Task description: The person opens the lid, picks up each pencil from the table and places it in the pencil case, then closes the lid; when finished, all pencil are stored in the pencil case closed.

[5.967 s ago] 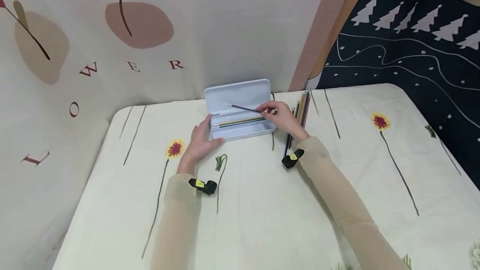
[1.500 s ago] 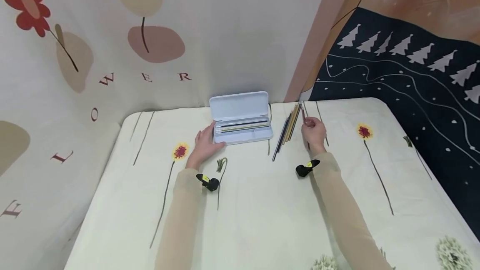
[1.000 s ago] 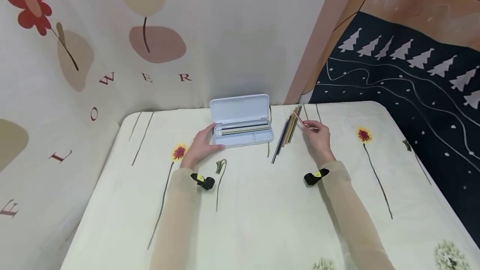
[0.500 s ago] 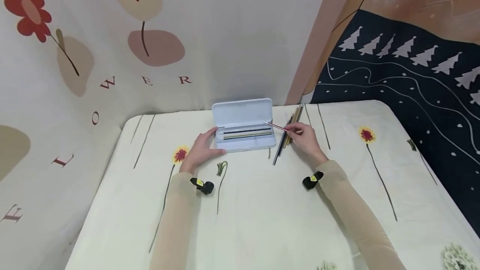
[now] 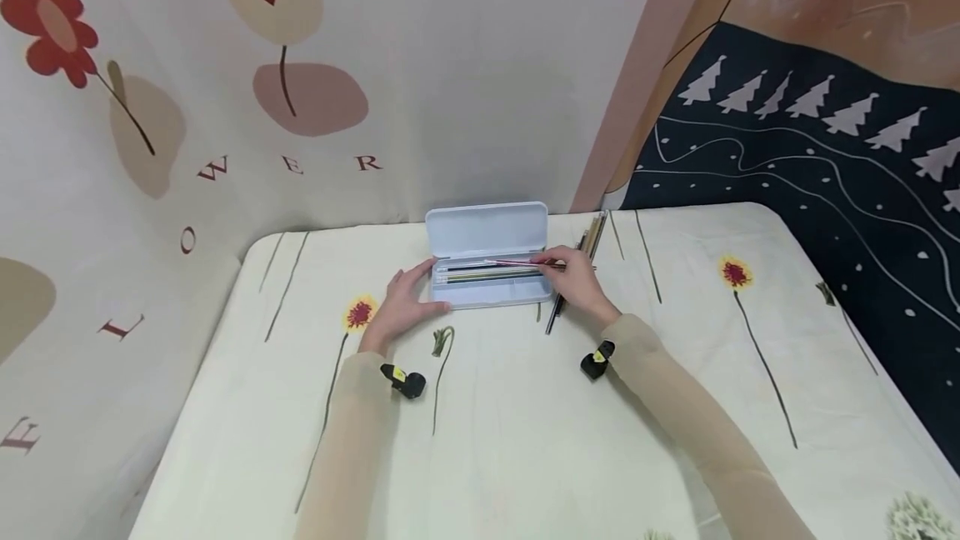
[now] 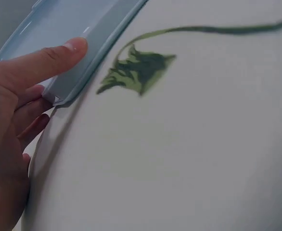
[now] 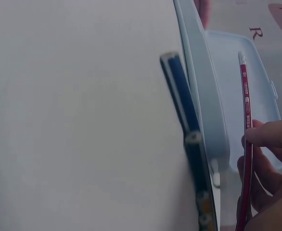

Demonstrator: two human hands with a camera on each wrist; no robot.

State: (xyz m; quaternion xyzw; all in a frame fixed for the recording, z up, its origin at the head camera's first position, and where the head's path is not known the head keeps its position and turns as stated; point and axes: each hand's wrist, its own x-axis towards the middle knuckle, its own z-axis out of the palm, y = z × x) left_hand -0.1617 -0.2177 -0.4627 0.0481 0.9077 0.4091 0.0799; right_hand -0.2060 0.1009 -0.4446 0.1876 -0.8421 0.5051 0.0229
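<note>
A light blue pencil case [image 5: 487, 230] stands with its lid raised at the back of the table, several pencils [image 5: 487, 275] lying lengthwise in its tray. My left hand [image 5: 401, 307] holds the case's left end, thumb at the front edge; in the left wrist view the thumb [image 6: 66, 53] lies over the rim and the fingers sit at the side. My right hand [image 5: 573, 277] pinches a dark red pencil [image 7: 247, 101] between thumb and fingers. That pencil spans the tray's back part, its white eraser end pointing left.
Right of the case lies a slanting bunch of pencils [image 5: 595, 233], partly hidden by my right hand. Blue pencil ends [image 7: 179, 89] show large in the right wrist view. The flower-print tablecloth [image 5: 495, 440] covers the table, and a curtain [image 5: 480, 107] hangs close behind the case.
The right hand put a dark pencil into the case, then picked the red one from the table's right. It has carried it left over the tray. The left hand stays at the case.
</note>
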